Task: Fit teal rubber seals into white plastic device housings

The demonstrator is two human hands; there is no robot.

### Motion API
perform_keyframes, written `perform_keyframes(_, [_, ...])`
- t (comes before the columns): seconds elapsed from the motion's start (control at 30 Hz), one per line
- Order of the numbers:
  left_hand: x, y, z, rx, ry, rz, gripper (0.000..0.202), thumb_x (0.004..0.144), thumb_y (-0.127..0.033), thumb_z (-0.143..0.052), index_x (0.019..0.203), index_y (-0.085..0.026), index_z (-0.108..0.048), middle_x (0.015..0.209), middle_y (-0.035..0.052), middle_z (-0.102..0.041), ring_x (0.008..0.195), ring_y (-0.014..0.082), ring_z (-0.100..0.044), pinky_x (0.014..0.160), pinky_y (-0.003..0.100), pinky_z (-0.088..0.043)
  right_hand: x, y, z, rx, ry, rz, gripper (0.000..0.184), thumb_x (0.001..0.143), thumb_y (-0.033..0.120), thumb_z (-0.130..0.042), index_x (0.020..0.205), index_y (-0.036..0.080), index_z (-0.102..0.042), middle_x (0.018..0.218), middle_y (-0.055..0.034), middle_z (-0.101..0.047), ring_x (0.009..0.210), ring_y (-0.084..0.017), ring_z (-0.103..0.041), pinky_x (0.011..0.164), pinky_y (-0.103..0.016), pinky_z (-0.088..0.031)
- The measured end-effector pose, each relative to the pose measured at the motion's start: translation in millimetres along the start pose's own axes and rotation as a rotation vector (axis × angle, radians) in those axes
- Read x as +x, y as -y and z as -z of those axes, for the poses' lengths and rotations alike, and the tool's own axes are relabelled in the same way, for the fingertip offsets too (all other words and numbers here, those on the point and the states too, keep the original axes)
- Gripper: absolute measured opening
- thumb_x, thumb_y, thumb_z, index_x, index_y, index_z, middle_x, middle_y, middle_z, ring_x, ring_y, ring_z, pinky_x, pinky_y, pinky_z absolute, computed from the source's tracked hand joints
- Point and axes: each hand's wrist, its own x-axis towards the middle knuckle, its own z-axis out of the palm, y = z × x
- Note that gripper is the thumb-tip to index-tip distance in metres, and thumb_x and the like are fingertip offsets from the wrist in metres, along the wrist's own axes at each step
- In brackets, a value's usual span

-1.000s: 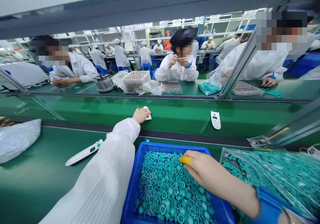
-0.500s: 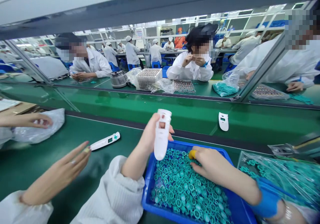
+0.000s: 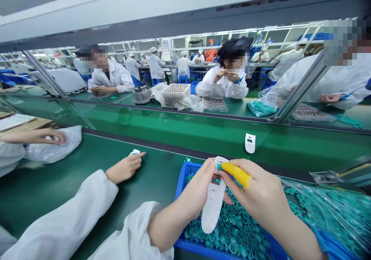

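Observation:
My left hand (image 3: 195, 198) grips a white plastic handheld device (image 3: 213, 209) upright above a blue plastic bin (image 3: 185, 175). My right hand (image 3: 253, 192) wears a yellow finger cot (image 3: 236, 175) on its index finger. It pinches a small teal ring (image 3: 219, 167) against the device's top end. The bin is heaped with teal rings (image 3: 232, 229), and my hands hide much of them. To the right lies a clear plastic bag of teal rings (image 3: 327, 209).
A co-worker's hand (image 3: 125, 168) reaches a white device (image 3: 135, 152) on the green conveyor belt (image 3: 162, 147). Another co-worker's hand (image 3: 37, 136) rests on a white plastic bag (image 3: 58, 146). A white device (image 3: 250, 143) lies on the far belt. Glass-framed partitions and workers stand beyond.
My left hand has lowered the white device over the bin. My right hand has risen from the bin to the device's top. The co-worker's hand has moved up to the device on the belt.

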Motion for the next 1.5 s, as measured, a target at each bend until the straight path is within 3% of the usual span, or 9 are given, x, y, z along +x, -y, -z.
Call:
perform_keyframes(0.13, [-6.4,-4.1,-4.3,0.054,0.024,-0.073,0.031,0.093,-0.045,-0.036,0.104,-0.022,-0.054,0.086,0.0009,-0.062,0.056,0.0096,-0.059,0.053,0.022,-0.041,-5.9,-1.9,7.3,0.115,0.027,-0.023,0.012,0.091,0.026,-0.049,0.097,0.02,-0.057,0.079,-0.0032,-0.069,0.066,-0.015,-0.065,0.055,-0.026,-0.048])
perform_keyframes(0.33, [-13.6,-10.3,-9.4,0.162,0.065,-0.053,0.023,0.085,-0.033,-0.051,0.105,-0.021,-0.054,0.074,-0.0023,-0.057,0.06,0.0093,-0.058,0.058,0.02,-0.042,-5.7,-2.0,14.8,0.354,0.036,-0.168,0.007,0.083,0.022,-0.057,0.087,0.025,-0.052,0.074,0.0015,-0.06,0.064,-0.013,-0.06,0.053,-0.023,-0.048])
perform_keyframes(0.53, [-14.3,-7.3,-6.0,0.313,0.114,-0.086,0.027,0.089,-0.038,-0.05,0.109,-0.02,-0.055,0.082,0.0004,-0.058,0.067,0.0121,-0.061,0.063,0.023,-0.046,0.6,1.2,25.1,0.418,0.062,-0.254,0.011,0.076,0.017,-0.054,0.076,0.024,-0.046,0.067,0.0031,-0.051,0.054,-0.012,-0.053,0.046,-0.024,-0.045])
perform_keyframes(0.63, [-13.7,-5.8,-4.4,0.267,0.102,-0.072,0.034,0.087,-0.045,-0.051,0.11,-0.02,-0.055,0.082,0.0019,-0.061,0.064,0.0127,-0.063,0.058,0.022,-0.047,-0.8,1.1,30.8,0.545,0.143,-0.305,0.005,0.08,0.022,-0.054,0.082,0.025,-0.05,0.073,0.0012,-0.053,0.058,-0.013,-0.056,0.048,-0.024,-0.048])
perform_keyframes(0.8, [-15.4,-4.8,-4.8,0.166,0.058,-0.044,0.039,0.083,-0.051,-0.054,0.106,-0.019,-0.057,0.08,0.0038,-0.066,0.059,0.0119,-0.063,0.055,0.02,-0.048,-11.7,-1.2,30.4,0.742,0.049,-0.368,0.018,0.085,0.021,-0.051,0.1,0.028,-0.057,0.092,-0.0019,-0.057,0.074,-0.014,-0.061,0.063,-0.023,-0.056])
perform_keyframes(0.87, [-16.9,-4.8,-5.7,0.181,0.055,-0.053,0.041,0.083,-0.051,-0.054,0.108,-0.019,-0.058,0.078,0.0035,-0.066,0.057,0.0117,-0.062,0.054,0.021,-0.049,-14.2,-0.3,27.5,0.784,0.078,-0.382,0.021,0.085,0.02,-0.051,0.104,0.028,-0.057,0.091,-0.0016,-0.059,0.072,-0.013,-0.062,0.062,-0.023,-0.056])
perform_keyframes(1.17, [-21.3,-5.0,-6.9,0.67,-0.013,-0.212,0.035,0.093,-0.042,-0.038,0.118,-0.023,-0.054,0.082,0.0042,-0.067,0.071,0.0183,-0.066,0.067,0.029,-0.053,-8.3,11.5,14.9,0.688,0.058,-0.423,0.01,0.084,0.018,-0.05,0.089,0.024,-0.057,0.078,0.0013,-0.062,0.066,-0.011,-0.063,0.059,-0.02,-0.054])
perform_keyframes(1.37, [-21.0,-3.7,-7.2,0.618,-0.047,-0.294,0.028,0.094,-0.036,-0.039,0.115,-0.024,-0.052,0.088,0.0022,-0.067,0.067,0.0141,-0.065,0.061,0.024,-0.052,-6.3,15.4,16.1,0.76,0.053,-0.436,0.012,0.084,0.02,-0.048,0.094,0.023,-0.055,0.079,0.0003,-0.062,0.067,-0.012,-0.062,0.056,-0.02,-0.054])
perform_keyframes(1.5, [-21.9,-6.4,-8.5,0.66,-0.053,-0.393,0.025,0.094,-0.032,-0.04,0.114,-0.023,-0.053,0.095,0.0028,-0.068,0.074,0.0137,-0.066,0.067,0.022,-0.052,-8.0,17.4,15.5,0.767,0.017,-0.421,0.014,0.085,0.019,-0.048,0.096,0.024,-0.055,0.079,0.001,-0.059,0.067,-0.013,-0.061,0.062,-0.024,-0.054])
